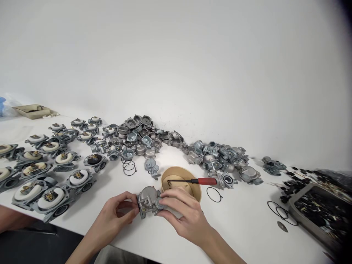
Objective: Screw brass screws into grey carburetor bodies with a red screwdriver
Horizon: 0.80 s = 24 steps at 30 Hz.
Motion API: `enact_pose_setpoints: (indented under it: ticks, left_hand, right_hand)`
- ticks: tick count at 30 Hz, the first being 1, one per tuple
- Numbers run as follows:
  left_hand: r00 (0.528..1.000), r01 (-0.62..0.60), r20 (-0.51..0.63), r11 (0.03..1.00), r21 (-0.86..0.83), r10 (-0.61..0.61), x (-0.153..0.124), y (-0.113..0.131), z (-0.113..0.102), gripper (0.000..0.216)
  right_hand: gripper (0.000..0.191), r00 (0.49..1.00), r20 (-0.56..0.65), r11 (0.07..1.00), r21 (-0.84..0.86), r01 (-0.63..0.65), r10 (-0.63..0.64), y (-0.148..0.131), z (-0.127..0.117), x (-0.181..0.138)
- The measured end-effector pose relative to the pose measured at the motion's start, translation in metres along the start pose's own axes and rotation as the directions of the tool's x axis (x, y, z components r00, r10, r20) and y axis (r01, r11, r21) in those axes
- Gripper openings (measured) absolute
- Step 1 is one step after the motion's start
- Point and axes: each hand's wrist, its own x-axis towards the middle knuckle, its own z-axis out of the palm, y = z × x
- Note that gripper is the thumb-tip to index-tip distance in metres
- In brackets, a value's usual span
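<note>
A grey metal carburetor (149, 198) is held between my two hands just above the front of the white table. My left hand (117, 212) grips its left edge between thumb and fingers. On the other side, my right hand (181, 209) closes its fingers and thumb round the carburetor's right end. Right behind my right hand stands a round tan bowl (167, 172), partly covered by it. A screwdriver (203, 181) with a red and black handle lies across the bowl's rim. A small loose metal part (151, 165) rests behind the carburetor.
Open carburetor bodies with white floats (63, 158) fill the left side. Piles of metal bowls (137, 134) and carburetors (217, 156) lie against the wall. Black rubber rings (129, 168) sit near the middle. At right is a grey tray (305, 194) of small parts.
</note>
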Motion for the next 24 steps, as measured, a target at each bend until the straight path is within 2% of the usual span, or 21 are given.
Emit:
enact_pose_setpoints:
  ticks: [24]
  left_hand:
    - [1.000, -0.015, -0.017, 0.999, -0.038, 0.015, 0.0009, -0.0014, 0.0004, 0.033]
  right_hand:
    - [0.010, 1.000, -0.021, 1.000, 0.000, -0.005, 0.005, -0.0014, 0.0018, -0.0006]
